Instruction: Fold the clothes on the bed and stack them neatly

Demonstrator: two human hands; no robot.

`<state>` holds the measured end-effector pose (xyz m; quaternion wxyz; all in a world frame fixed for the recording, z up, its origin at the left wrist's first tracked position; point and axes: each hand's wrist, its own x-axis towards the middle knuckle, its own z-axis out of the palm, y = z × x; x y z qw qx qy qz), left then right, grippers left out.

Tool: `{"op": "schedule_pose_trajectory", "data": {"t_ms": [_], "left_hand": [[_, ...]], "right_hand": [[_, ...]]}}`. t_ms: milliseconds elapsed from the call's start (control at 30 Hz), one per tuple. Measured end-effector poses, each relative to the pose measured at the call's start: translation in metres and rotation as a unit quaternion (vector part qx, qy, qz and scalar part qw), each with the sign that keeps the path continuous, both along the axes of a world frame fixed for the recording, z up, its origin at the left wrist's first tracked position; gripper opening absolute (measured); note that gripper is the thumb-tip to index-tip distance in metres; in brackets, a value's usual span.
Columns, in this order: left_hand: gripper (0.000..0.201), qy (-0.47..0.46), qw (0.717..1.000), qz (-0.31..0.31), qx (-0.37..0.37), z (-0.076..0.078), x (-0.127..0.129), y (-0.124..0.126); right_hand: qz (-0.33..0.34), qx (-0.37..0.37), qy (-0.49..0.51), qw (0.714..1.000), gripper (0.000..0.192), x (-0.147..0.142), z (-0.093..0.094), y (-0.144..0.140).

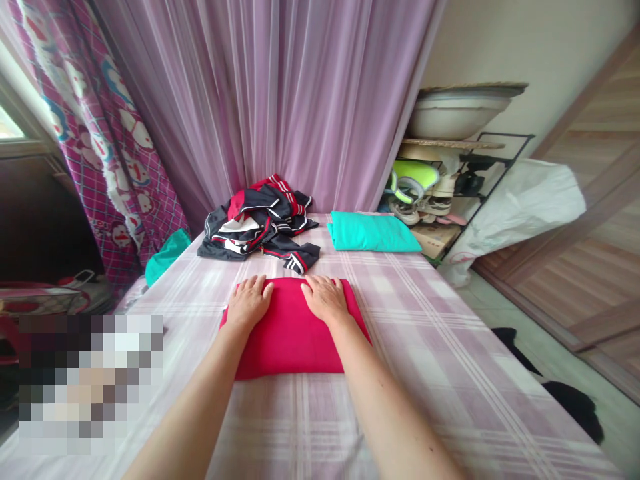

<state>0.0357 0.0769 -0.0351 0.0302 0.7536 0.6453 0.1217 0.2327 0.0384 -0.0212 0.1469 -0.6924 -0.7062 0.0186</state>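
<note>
A red garment, folded into a flat rectangle, lies on the plaid bedsheet in front of me. On its far left corner rests my left hand, palm down with the fingers stretched out. My right hand lies flat on the far right part of the same garment, fingers extended. Neither hand grips the cloth. Just beyond them is a crumpled pile of dark and red clothes with white stripes. To its right sits a folded turquoise cloth.
Purple curtains hang behind the bed. At the back right stands a rack with shoes and a large basin. Another turquoise cloth hangs at the left edge. Dark items lie on the floor at right.
</note>
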Motion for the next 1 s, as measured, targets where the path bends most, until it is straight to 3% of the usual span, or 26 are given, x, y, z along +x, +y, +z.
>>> {"op": "schedule_pose_trajectory", "data": {"t_ms": [267, 500, 667, 833, 1000], "left_hand": [[0.054, -0.012, 1.000, 0.001, -0.004, -0.006, -0.013, 0.004], [0.055, -0.038, 0.999, 0.005, -0.019, -0.008, -0.014, 0.008], [0.050, -0.040, 0.999, 0.010, -0.019, 0.004, -0.016, 0.010], [0.052, -0.017, 0.999, 0.031, 0.032, 0.023, 0.005, -0.029], [0.050, 0.017, 0.994, -0.075, 0.075, 0.020, 0.038, -0.087]], "right_hand": [[-0.023, 0.004, -0.019, 1.000, 0.050, 0.016, -0.006, -0.013], [-0.063, -0.047, 0.000, 0.997, 0.052, 0.040, -0.012, -0.031], [-0.093, -0.088, 0.042, 0.991, 0.052, 0.059, -0.016, -0.044], [-0.106, -0.052, 0.006, 0.993, 0.052, 0.055, -0.003, -0.053], [-0.022, 0.037, -0.013, 0.999, 0.052, 0.013, 0.003, -0.069]]}}
